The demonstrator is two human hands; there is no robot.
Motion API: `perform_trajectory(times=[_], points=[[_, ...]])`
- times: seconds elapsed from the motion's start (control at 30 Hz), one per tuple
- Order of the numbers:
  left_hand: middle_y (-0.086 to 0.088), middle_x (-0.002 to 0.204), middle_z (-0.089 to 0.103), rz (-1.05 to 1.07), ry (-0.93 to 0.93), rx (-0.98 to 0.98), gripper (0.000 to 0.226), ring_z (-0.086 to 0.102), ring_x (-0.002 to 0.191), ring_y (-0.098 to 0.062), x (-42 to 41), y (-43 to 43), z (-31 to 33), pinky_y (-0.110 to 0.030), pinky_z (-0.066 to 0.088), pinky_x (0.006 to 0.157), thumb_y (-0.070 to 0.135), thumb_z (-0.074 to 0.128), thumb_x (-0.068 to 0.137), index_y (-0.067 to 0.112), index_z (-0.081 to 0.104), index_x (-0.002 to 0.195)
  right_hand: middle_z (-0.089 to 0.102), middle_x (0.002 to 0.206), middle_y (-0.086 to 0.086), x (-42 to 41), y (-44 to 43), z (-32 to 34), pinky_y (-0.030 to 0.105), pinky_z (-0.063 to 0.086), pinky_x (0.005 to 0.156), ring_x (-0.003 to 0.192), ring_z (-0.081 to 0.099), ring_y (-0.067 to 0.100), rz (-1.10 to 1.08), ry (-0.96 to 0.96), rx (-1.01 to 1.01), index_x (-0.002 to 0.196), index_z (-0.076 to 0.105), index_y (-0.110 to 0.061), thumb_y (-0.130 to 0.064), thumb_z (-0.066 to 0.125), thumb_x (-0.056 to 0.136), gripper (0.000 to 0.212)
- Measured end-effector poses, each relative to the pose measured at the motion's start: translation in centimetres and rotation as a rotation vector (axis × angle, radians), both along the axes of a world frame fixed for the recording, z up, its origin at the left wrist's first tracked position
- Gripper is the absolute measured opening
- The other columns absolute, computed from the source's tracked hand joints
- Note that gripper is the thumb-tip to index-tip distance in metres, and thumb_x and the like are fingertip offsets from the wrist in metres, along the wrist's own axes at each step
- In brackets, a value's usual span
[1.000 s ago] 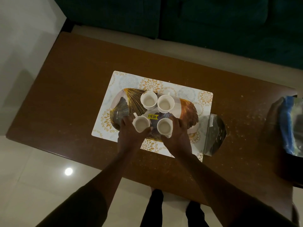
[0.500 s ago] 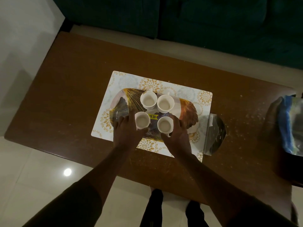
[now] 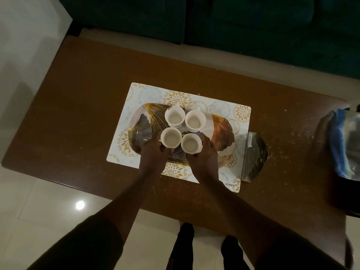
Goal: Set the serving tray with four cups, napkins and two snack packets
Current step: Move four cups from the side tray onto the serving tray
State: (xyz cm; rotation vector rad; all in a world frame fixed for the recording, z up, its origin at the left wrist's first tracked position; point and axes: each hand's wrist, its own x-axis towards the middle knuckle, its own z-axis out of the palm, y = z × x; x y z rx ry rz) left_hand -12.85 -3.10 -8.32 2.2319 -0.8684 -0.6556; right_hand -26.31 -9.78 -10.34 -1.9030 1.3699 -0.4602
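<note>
An oval serving tray (image 3: 224,131) with a gold leaf pattern lies on a patterned placemat (image 3: 241,114). Several white cups stand on it in a tight square. The two far cups (image 3: 174,117) (image 3: 195,121) stand free. My left hand (image 3: 153,152) grips the near left cup (image 3: 171,137). My right hand (image 3: 204,156) grips the near right cup (image 3: 191,143). A silvery packet (image 3: 254,156) lies on the table just right of the placemat. A blue and clear bag (image 3: 345,141) sits at the table's right end.
The brown wooden table (image 3: 78,106) has scattered crumbs on its right half. A dark green sofa (image 3: 233,26) runs along the far side. Pale floor tiles lie to the left and in front, where my feet stand.
Both near cups have slid away from me and inward, and now sit close against the two far cups. My hands moved with them.
</note>
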Motion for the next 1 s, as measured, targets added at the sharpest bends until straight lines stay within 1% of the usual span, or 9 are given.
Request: perform_trajectory(times=[0.13,0.27,0.43,0.5,0.57,0.73,0.83,0.9,1.0], points=[[-0.006,0.115,0.070,-0.029,-0.005,0.027,0.054,0.066,0.104,-0.019,0.3,-0.4,0.1,-0.027,0.040,0.088,0.018,0.074,0.082,0.015,0.054,0.132,0.064,0.119,0.012,0.6,0.1,0.0,0.019,0.044,0.079,0.105,0.063,0.023,-0.029,0.005,-0.007,0.131,0.047,-0.006,-0.030,0.080,0.075,0.069],[-0.006,0.116,0.070,-0.028,0.016,-0.003,0.054,0.065,0.107,-0.019,0.5,-0.4,-0.2,-0.031,0.051,0.088,0.020,0.075,0.082,0.014,0.054,0.132,0.063,0.120,0.013,0.8,0.1,0.0,0.017,0.043,0.080,0.107,0.062,0.022,-0.037,0.008,-0.027,0.131,0.048,-0.004,-0.028,0.080,0.076,0.068],[-0.004,0.118,0.068,-0.034,0.018,0.009,0.052,0.058,0.105,-0.008,0.5,-0.6,0.1,0.006,0.027,0.079,0.017,0.073,0.083,0.014,0.054,0.131,0.062,0.118,0.014,1.0,-0.2,0.1,0.021,0.045,0.079,0.105,0.062,0.023,-0.045,0.002,-0.021,0.128,0.049,-0.003,-0.026,0.081,0.074,0.067],[-0.004,0.116,0.069,-0.050,0.013,0.004,0.052,0.057,0.101,-0.006,0.7,-0.5,0.1,-0.002,0.035,0.085,0.019,0.074,0.082,0.015,0.055,0.130,0.062,0.117,0.015,1.1,-0.3,0.1,0.024,0.049,0.079,0.103,0.062,0.024,-0.046,0.002,-0.009,0.127,0.050,-0.004,-0.026,0.081,0.074,0.066],[-0.004,0.114,0.070,-0.080,-0.002,-0.013,0.056,0.063,0.101,-0.013,0.9,-0.2,0.2,-0.029,0.052,0.086,0.023,0.077,0.079,0.017,0.054,0.129,0.061,0.117,0.015,1.1,-0.2,0.2,0.031,0.055,0.080,0.103,0.062,0.024,-0.029,0.002,-0.001,0.127,0.049,-0.003,-0.027,0.082,0.072,0.068],[-0.016,0.142,0.048,-0.075,-0.181,0.106,0.079,0.046,0.129,-0.035,1.2,0.2,1.4,-0.050,0.048,0.093,0.048,0.070,0.080,0.014,0.036,0.143,0.053,0.130,0.018,0.2,-0.7,2.2,0.027,0.046,0.084,0.116,0.055,0.026,-0.010,0.017,0.000,0.136,0.041,-0.002,-0.043,0.082,0.068,0.089],[-0.017,0.145,0.043,-0.053,-0.233,0.077,0.073,0.048,0.128,-0.037,2.0,-0.8,2.6,-0.054,0.050,0.093,0.056,0.054,0.088,0.017,0.030,0.144,0.050,0.135,0.016,-0.5,-2.9,4.2,0.034,0.049,0.095,0.124,0.050,0.028,-0.019,0.058,-0.081,0.137,0.041,-0.006,-0.051,0.068,0.078,0.079],[-0.016,0.138,0.049,-0.042,-0.248,0.011,0.068,0.054,0.120,-0.035,2.1,-2.6,3.7,-0.051,0.053,0.088,0.054,0.052,0.089,0.019,0.033,0.143,0.051,0.133,0.013,-1.2,-5.2,5.8,0.042,0.053,0.093,0.120,0.053,0.028,-0.026,0.064,-0.108,0.135,0.042,-0.009,-0.052,0.060,0.084,0.069],[-0.012,0.128,0.054,-0.068,-0.274,-0.077,0.064,0.058,0.112,-0.029,0.6,-6.0,5.4,-0.042,0.051,0.086,0.056,0.049,0.088,0.019,0.039,0.140,0.049,0.134,0.008,-2.5,-9.0,8.6,0.030,0.050,0.083,0.114,0.057,0.023,-0.085,0.026,-0.085,0.135,0.042,-0.013,-0.043,0.059,0.090,0.056]])
